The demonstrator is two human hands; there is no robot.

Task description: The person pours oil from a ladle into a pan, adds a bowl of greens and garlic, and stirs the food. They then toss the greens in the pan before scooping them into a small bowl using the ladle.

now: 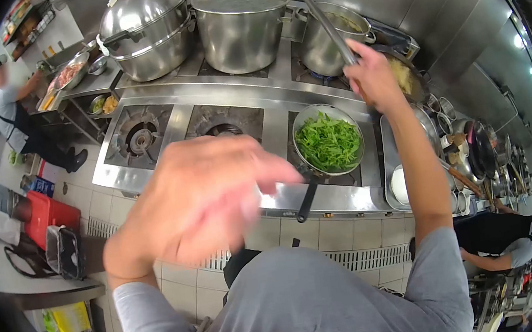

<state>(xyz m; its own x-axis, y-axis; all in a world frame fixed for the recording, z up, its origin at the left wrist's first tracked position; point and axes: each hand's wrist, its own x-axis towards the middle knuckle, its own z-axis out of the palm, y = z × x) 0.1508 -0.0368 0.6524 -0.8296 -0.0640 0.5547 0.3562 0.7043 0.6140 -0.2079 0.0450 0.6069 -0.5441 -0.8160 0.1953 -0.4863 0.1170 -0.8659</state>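
Observation:
My right hand (374,77) is wrapped round the long handle of a metal ladle (326,20), whose bowl is up by the rim of a large stockpot (240,36). My left hand (207,195) hangs in the air over the front of the range, blurred, with fingers loosely bent and apart and nothing seen in them. Just to its right, a frying pan (300,149) full of chopped leafy greens (329,141) sits on a burner. The pan's black handle (308,200) points toward me, apart from the left hand.
A smaller pot (325,49) and a lidded pot (153,48) stand along the back. Bare burners (140,139) lie on the left. Hanging utensils and pans (481,143) crowd the right. One co-worker (10,108) stands far left, another (503,235) at right. A red bin (51,214) stands on the floor.

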